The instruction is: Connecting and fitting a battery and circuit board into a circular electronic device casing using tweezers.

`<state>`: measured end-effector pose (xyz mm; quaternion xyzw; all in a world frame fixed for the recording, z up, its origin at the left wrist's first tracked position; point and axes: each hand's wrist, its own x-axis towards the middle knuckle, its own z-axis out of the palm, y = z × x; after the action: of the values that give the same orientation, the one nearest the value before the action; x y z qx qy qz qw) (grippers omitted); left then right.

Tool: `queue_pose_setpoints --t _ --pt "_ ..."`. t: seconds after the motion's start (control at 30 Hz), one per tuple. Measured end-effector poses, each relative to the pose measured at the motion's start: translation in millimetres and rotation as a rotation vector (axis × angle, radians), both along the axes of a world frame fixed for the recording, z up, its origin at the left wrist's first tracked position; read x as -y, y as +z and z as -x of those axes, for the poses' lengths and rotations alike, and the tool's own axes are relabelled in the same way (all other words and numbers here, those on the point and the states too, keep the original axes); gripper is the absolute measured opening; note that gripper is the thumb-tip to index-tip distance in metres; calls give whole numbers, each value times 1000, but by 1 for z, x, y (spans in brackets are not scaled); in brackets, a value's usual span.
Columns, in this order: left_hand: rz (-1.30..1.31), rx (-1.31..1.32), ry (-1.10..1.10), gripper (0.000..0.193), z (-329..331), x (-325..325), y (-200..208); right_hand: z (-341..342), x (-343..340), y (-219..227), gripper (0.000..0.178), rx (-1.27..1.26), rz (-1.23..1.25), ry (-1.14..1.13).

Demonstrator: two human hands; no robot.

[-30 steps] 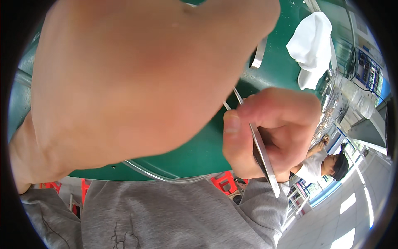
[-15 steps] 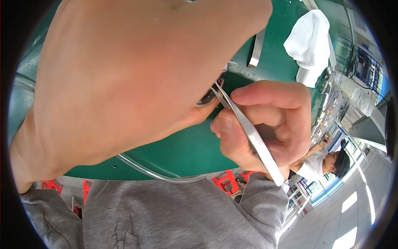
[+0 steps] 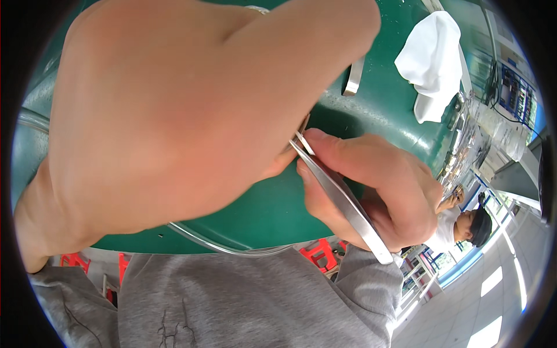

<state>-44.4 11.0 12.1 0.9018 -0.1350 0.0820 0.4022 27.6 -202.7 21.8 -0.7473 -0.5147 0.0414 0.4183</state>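
Observation:
My left hand [image 3: 168, 116] fills the left and upper middle, its back toward me. Its curled fingers are mostly hidden, closed on a small round metal-rimmed piece [image 3: 304, 124], of which only a dark sliver shows at the hand's right edge. Silver tweezers [image 3: 351, 211] lie in my right hand [image 3: 386, 185], pinched between thumb and fingers. Their tips are slightly apart and reach up to the small piece beside my left hand; whether they touch it I cannot tell.
A flat metal strip [image 3: 354, 78] lies on the green table mat [image 3: 232, 214] beyond my hands. Further right is a crumpled white cloth [image 3: 432, 64]. Clear tubing [image 3: 214, 246] runs along the near edge. Another person [image 3: 464, 229] sits at the far right; red stools [image 3: 320, 255] stand below.
The small round piece has tilted, so its dark face no longer shows. My right hand has turned, its fingers closing more over the tweezers, whose tips moved slightly left and down.

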Motion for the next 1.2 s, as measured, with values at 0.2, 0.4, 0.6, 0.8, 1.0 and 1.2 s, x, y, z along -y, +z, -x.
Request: queue_pose_setpoints --t 0.2,0.4,0.6,0.8,1.0,1.2 --pt "-141 124 -42 53 -2 1 6 1 0 -2 28 234 -34 -17" --pt "-287 211 -107 53 -7 2 11 7 3 11 30 265 141 -42" --pt "-287 176 -128 57 -6 1 14 9 2 11 24 287 156 -87" --pt "-267 45 -193 62 -7 -4 20 4 3 1 24 366 82 -90" --pt "-176 -92 -165 65 -8 -1 20 -3 6 -6 29 283 7 -52" --pt "-139 -154 -147 66 -6 -3 18 -8 5 -12 31 239 -82 12"
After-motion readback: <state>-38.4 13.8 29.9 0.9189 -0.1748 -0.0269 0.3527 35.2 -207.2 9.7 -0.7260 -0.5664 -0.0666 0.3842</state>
